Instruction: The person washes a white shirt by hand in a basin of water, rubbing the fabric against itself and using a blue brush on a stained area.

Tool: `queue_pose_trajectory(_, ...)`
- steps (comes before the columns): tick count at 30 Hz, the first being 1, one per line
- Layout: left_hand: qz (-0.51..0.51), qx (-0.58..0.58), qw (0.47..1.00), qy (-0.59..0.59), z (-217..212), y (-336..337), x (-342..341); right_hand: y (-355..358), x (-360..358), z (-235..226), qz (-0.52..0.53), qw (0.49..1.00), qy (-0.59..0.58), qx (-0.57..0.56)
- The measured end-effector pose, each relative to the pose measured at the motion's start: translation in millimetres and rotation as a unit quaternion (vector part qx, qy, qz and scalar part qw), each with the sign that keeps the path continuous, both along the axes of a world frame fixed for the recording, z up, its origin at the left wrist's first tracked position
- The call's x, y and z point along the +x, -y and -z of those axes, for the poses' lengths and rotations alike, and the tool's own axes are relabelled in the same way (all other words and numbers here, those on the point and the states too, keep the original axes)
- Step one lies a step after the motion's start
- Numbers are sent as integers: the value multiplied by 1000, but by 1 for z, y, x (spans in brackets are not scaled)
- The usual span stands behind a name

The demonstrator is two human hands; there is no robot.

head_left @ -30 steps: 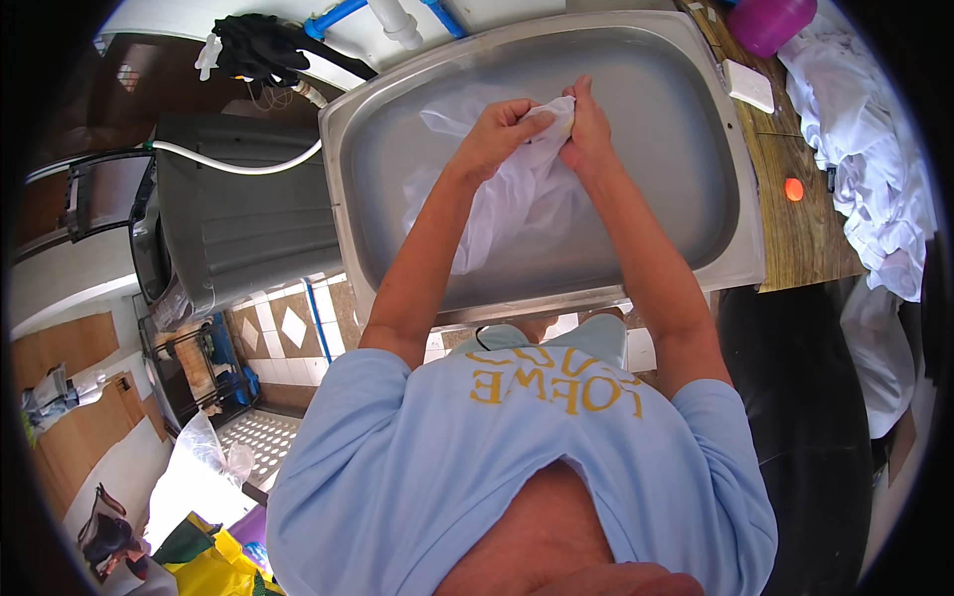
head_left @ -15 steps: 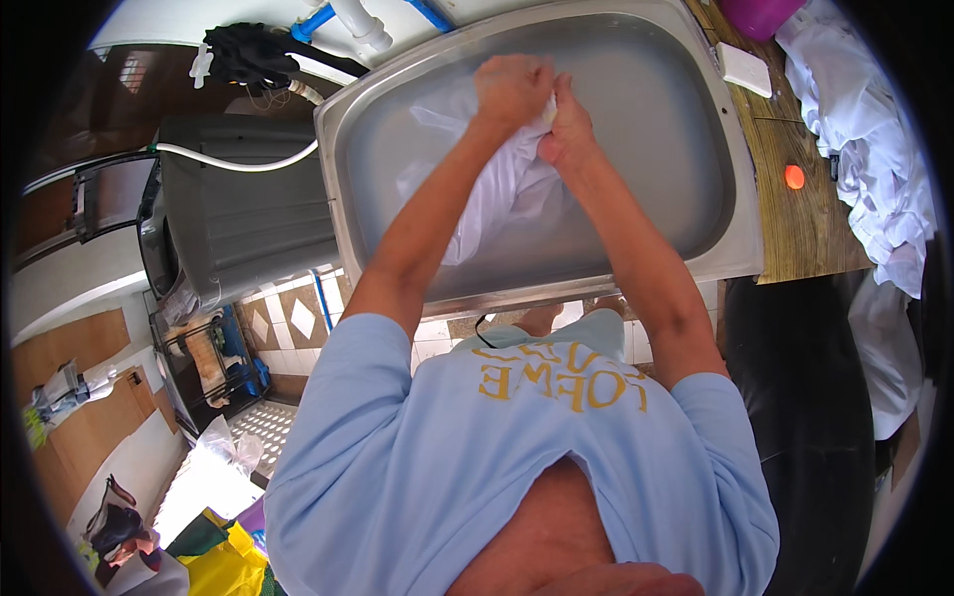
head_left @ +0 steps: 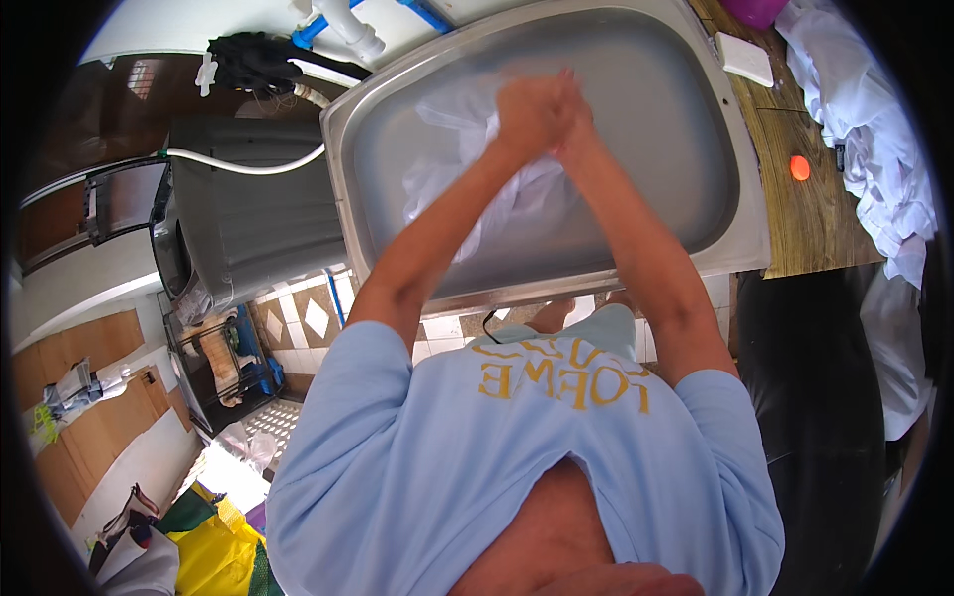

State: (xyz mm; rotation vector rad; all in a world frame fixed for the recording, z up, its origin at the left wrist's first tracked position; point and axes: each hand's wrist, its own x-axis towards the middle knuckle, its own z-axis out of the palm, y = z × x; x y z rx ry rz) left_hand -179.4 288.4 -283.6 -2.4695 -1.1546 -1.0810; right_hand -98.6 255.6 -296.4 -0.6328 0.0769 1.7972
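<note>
A wet white cloth (head_left: pixel 532 191) lies bunched in the metal sink (head_left: pixel 686 184), part of it spread in the cloudy water to the left of my forearm. Over its upper end, my left hand (head_left: pixel 527 114) is closed and slightly blurred. My right hand (head_left: pixel 575 121) presses against it, closed as well, with the cloth gathered between the two. The fingers largely hide the gripped part. What kind of garment or linen it is, I cannot make out.
A wooden counter (head_left: pixel 810 223) on the right bears a white bar-shaped block (head_left: pixel 744 60), a small orange disc (head_left: pixel 799 168) and a heap of white cloth (head_left: pixel 874 129). Left of the sink stands a grey appliance (head_left: pixel 258 189) with a white hose (head_left: pixel 248 167) above it.
My left hand has shifted right and down against my right hand, so the two now overlap. More of the white cloth spreads out to the left in the water.
</note>
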Motion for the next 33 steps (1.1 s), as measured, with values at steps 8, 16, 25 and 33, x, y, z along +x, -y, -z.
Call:
queue_pose_trajectory(8,-56,-209,974,72,-12,-19,-5,-18,-10,14,32,998,49,-30)
queue_pose_trajectory(16,-83,-256,956,114,-9,-23,-26,-15,-18,4,32,990,129,-44)
queue_pose_trajectory(25,-53,-216,964,145,13,-6,-16,-16,-8,18,13,990,140,13)
queue_pose_trajectory(33,48,-636,638,432,-14,-1,-53,-24,-8,10,14,990,142,-21)
